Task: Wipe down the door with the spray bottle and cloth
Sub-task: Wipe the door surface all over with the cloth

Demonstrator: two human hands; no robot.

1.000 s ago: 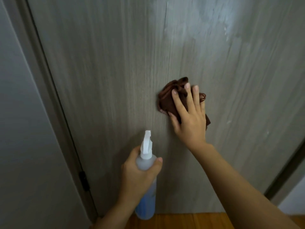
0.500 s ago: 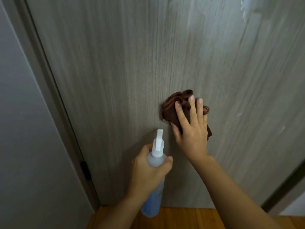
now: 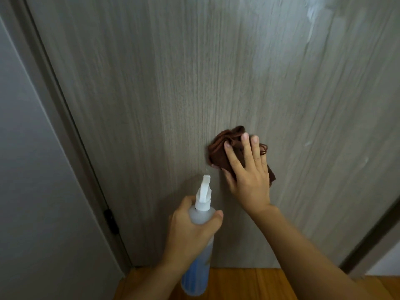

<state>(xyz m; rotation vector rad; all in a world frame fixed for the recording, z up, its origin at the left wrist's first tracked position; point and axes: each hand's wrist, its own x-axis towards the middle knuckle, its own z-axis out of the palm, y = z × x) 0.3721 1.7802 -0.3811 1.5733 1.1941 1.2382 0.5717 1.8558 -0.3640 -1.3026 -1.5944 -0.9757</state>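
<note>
A grey wood-grain door (image 3: 173, 94) fills the view, with pale wet streaks at its upper right. My right hand (image 3: 246, 176) presses a bunched brown cloth (image 3: 220, 148) flat against the door's lower middle, fingers straight and spread over it. Below and to the left, my left hand (image 3: 192, 230) grips the neck of a clear spray bottle (image 3: 201, 215) holding blue liquid. Its white nozzle points up at the door, close to the cloth.
The door frame (image 3: 71, 126) runs down the left with a dark hinge (image 3: 111, 220) low on it, and a grey wall lies beyond. Wooden floor (image 3: 249, 282) shows at the bottom. The frame's other side crosses the lower right corner.
My right hand has slid the cloth down the door. The left hand with the bottle has come closer to the cloth, and the view has tilted lower.
</note>
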